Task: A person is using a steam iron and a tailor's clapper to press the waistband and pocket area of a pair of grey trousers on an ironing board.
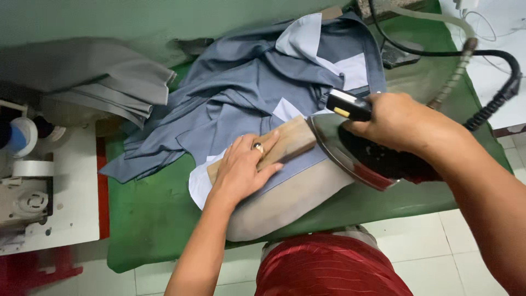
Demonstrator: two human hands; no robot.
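The left hand [241,167] lies open, pressing a wooden block [285,143] onto grey-blue cloth [235,93] — the right hand [402,123] grips a steam iron [361,148].

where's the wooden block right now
In the head view, the wooden block lies mid-frame on the blue-grey garment, under the left hand, just left of the iron.

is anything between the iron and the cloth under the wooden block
Yes: the wooden block, pressed flat by the left hand, covers the grey cloth right beside the iron, which the right hand holds tilted up.
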